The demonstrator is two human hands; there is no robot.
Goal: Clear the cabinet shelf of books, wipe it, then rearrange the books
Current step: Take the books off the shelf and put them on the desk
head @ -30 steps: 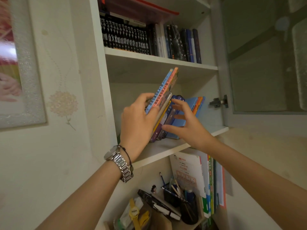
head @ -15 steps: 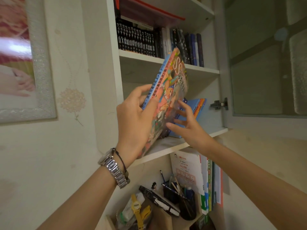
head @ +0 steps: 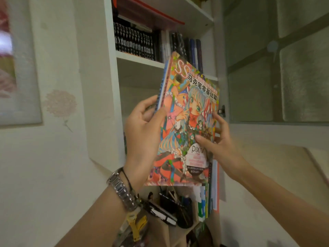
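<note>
One white cabinet is seen from below, its frosted-glass door swung open at right. One framed picture is cut off at the left edge and blurred. On the upper shelf a row of dark-spined books stands upright, approx. a dozen black vols. plus several more at right; an exact count can't be made. One illustrated book, cover toward the camera and tilted, is held up in front of the middle shelf, which is hidden behind it along with whatever books stand there. The book's spine is gripped by the left hand, thumb on the cover, fingers curled behind; one metal watch is worn on that wrist. The book's right edge is pinched by the right hand, thumb laid across the cover, fingers partly hidden behind it. Lower down, partly hidden, a few upright books, one dark pen pot and one yellow watch are made out; other items there are too dim to identify.
</note>
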